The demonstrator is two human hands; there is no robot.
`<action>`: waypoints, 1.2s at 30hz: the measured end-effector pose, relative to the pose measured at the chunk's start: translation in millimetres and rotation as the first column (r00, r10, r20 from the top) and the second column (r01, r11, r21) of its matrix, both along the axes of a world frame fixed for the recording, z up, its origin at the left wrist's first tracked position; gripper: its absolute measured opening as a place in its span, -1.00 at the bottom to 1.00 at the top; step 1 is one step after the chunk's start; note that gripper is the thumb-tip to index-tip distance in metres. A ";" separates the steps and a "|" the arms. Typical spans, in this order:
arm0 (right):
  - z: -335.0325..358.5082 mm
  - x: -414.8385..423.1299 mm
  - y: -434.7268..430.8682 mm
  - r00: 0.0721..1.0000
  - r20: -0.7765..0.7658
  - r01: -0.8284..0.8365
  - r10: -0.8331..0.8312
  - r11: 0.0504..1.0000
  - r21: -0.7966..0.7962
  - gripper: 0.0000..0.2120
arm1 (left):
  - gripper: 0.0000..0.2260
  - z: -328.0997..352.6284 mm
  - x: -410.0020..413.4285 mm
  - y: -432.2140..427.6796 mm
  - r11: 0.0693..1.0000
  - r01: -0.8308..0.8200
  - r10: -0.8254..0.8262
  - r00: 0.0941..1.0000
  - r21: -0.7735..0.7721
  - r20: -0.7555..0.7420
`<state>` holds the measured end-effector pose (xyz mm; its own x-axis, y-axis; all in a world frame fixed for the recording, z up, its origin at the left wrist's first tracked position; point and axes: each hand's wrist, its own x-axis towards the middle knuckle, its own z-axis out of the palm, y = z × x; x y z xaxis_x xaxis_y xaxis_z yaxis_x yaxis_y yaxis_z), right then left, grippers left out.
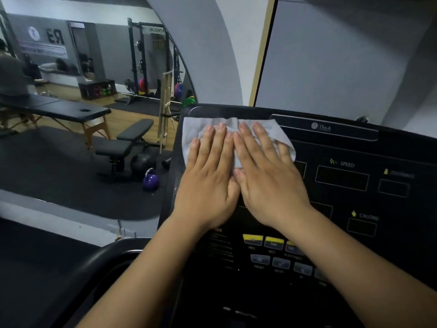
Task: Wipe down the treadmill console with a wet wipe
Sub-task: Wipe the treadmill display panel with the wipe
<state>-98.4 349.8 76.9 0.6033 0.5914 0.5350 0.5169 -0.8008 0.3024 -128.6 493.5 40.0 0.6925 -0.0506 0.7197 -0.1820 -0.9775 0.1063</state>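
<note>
The black treadmill console (343, 181) fills the right and lower half of the view, with display windows marked SPEED and rows of yellow and grey buttons. A white wet wipe (194, 131) lies spread flat over its upper left corner. My left hand (208, 176) presses on the wipe with straight fingers. My right hand (264, 171) lies flat beside it, touching it, fingers straight on the wipe's right part. Both palms hide the wipe's middle.
A black handrail (113, 259) curves at the lower left of the console. Beyond the console's left edge, the gym floor holds a weight bench (127, 143), a purple kettlebell (150, 180), a massage table (71, 111) and a squat rack (146, 60). A grey wall stands behind the console.
</note>
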 end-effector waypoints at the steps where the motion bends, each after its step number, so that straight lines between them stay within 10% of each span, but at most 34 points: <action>1: -1.0 -1.3 -0.9 1.000 -0.002 0.003 -0.003 1.000 0.010 -0.41 | -0.42 -1.1 -1.2 -1.0 1.000 0.002 -0.002 1.000 0.000 -0.002; 36: -19.1 -11.3 -91.0 0.990 -0.072 0.132 -0.120 0.970 0.203 -0.43 | -0.40 15.4 19.1 -87.5 0.978 0.149 -0.153 0.988 0.144 0.012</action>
